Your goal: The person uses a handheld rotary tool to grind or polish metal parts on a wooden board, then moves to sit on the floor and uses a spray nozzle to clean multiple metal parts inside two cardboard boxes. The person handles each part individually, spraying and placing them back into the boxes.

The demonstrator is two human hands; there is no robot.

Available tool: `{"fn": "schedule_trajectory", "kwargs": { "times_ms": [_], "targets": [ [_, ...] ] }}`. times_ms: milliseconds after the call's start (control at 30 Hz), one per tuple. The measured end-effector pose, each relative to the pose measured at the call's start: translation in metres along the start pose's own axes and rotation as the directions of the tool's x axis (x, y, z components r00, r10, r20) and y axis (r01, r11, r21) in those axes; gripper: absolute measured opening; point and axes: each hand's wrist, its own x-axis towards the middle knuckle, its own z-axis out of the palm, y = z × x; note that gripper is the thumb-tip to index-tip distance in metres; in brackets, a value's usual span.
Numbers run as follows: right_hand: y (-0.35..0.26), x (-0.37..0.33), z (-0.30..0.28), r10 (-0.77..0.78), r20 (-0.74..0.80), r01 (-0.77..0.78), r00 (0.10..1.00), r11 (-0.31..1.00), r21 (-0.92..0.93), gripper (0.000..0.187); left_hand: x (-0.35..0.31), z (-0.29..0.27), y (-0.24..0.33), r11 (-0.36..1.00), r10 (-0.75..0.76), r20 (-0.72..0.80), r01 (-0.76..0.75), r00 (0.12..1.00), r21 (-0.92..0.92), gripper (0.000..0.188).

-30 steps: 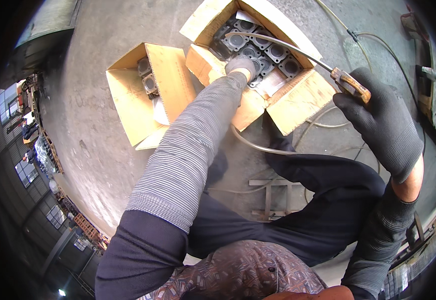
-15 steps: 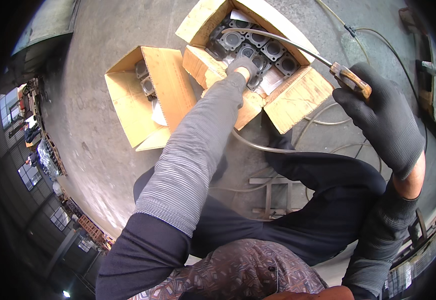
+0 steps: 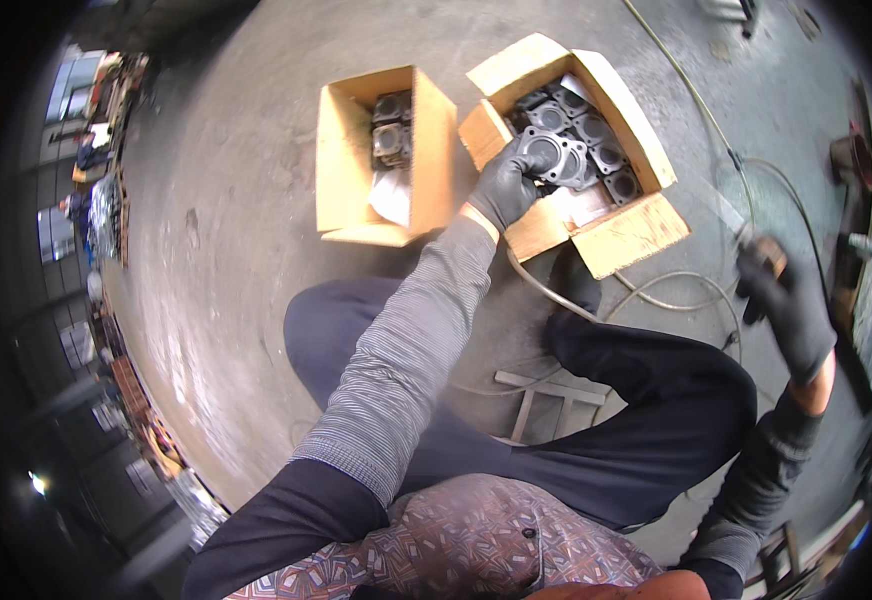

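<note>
My gloved left hand (image 3: 504,188) is closed on the edge of a grey metal flange casting (image 3: 548,148), a ring with bolt-hole lugs. It holds the casting over the near side of the right cardboard box (image 3: 631,222), where several similar castings (image 3: 606,155) lie. My gloved right hand (image 3: 794,305), off to the right, is wrapped round the wooden handle (image 3: 768,255) of a long, thin metal tool. Its shaft (image 3: 724,210) is smeared by motion and points up and left, apart from the box; its exact kind is unclear.
A second open cardboard box (image 3: 434,150) stands to the left with several castings in it. A hose (image 3: 691,85) loops over the concrete floor and past my legs. A metal frame (image 3: 546,400) lies between my knees. Racks and stacked goods line the far left.
My left hand has drawn back from inside the box with a casting in it. My right hand has moved down, swinging the tool away from the box. The view has shifted.
</note>
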Motion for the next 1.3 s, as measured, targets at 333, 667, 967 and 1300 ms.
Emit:
{"fn": "schedule_trajectory", "kwargs": {
  "times_ms": [333,667,967,1300],
  "targets": [
    [-0.003,-0.117,-0.014,0.012,-0.150,-0.002,0.989,0.998,0.068,0.023,-0.109,0.019,-0.020,0.829,-0.077,0.058,0.096,0.995,-0.551,0.049],
    [-0.001,-0.166,-0.006,0.005,-0.063,-0.015,0.998,0.987,-0.162,0.025,-0.137,0.012,-0.046,0.936,0.011,0.081,0.019,0.997,-0.353,0.036],
    [0.001,-0.172,0.006,-0.069,0.020,0.067,0.997,0.993,0.099,0.023,-0.175,0.032,-0.014,0.917,-0.014,-0.055,-0.009,0.998,-0.399,0.039],
    [-0.063,-0.043,0.040,-0.480,-0.224,0.494,0.848,0.870,0.006,0.032,-0.178,-0.074,0.264,0.532,0.468,-0.100,-0.190,0.878,0.825,0.039]
  ]
}}
